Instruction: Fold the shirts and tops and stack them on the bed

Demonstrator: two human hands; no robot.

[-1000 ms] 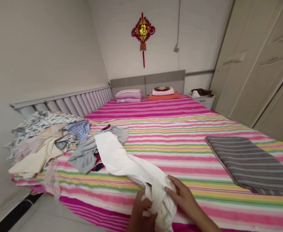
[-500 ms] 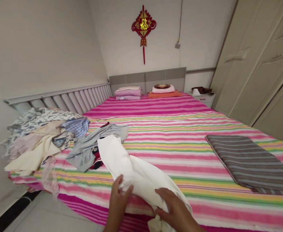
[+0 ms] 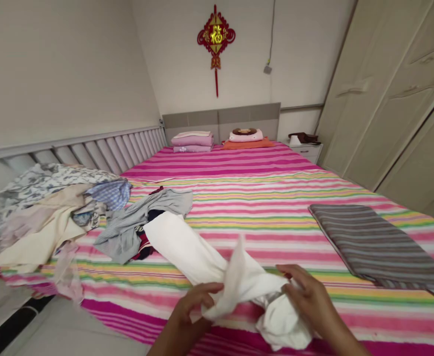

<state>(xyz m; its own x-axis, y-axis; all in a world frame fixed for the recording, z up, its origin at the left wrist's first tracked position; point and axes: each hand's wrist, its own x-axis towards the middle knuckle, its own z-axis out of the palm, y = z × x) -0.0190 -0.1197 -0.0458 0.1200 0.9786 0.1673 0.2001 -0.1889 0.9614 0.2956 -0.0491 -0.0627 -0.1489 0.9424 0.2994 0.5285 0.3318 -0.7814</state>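
A long white garment (image 3: pixel 187 247) lies slantwise across the near part of the bed, its far end over a grey top (image 3: pixel 124 235). Its near part is bunched and partly lifted, so I cannot make out its kind. My left hand (image 3: pixel 187 316) is closed, pinching a raised flap of the white cloth between thumb and fingers. My right hand (image 3: pixel 309 296) grips the bunched cloth at the right, beside a crumpled bundle of the same garment.
A heap of clothes (image 3: pixel 50 207) lies at the bed's left, by the slatted rail (image 3: pixel 102 148). On the right rests a folded grey striped cloth (image 3: pixel 372 244). Folded purple bedding (image 3: pixel 193 142) and pink bedding (image 3: pixel 245 135) sit near the headboard (image 3: pixel 248 118).
My right hand has moved to the right and up, spreading the near end of the white garment. A flap now stands up by my left hand. The view has shifted slightly.
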